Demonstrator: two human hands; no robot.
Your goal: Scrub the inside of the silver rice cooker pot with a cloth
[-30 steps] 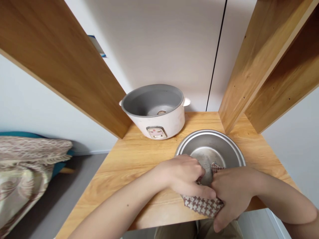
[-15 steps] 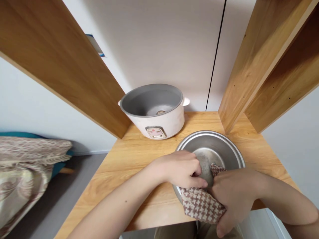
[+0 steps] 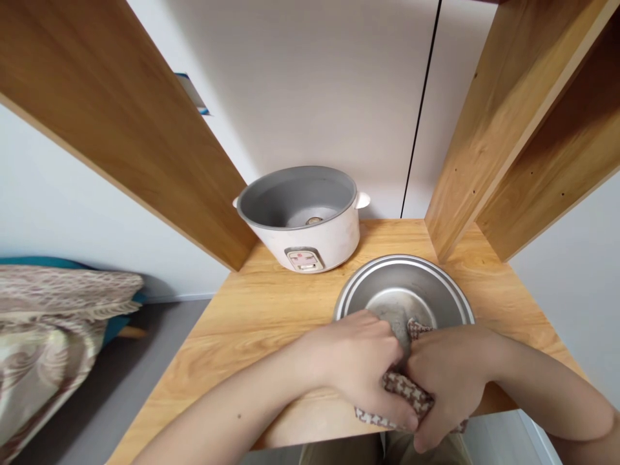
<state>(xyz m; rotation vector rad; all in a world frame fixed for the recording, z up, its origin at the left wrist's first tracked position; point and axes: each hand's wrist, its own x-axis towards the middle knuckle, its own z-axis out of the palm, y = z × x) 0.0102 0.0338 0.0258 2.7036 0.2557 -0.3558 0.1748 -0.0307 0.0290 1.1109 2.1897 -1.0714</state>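
Observation:
A brown-and-white houndstooth cloth (image 3: 409, 389) is bunched between my two hands over the near side of a round grey metal inner pot (image 3: 443, 294). My left hand (image 3: 371, 361) is closed on the cloth, its thumb along the near edge and its other fingertips hidden. My right hand (image 3: 450, 371) grips the same cloth from the right, fingers curled down into the pot. One corner of the cloth sticks up beyond the right knuckles. Both hands hide the pot's near rim. Behind the pot stands a white rice cooker body (image 3: 334, 242), lidless, with a grey interior.
The wooden tabletop (image 3: 217, 336) carries pot and cooker. Wooden uprights rise at the left (image 3: 145, 129) and right (image 3: 484, 129), with a white panel behind. A patterned fringed blanket (image 3: 62, 303) lies over something teal at the far left. My legs are below the front edge.
My left hand has moved right and toward me, from beside the cloth to closing over it next to my right hand. The cloth's hanging near part is now bunched and mostly covered.

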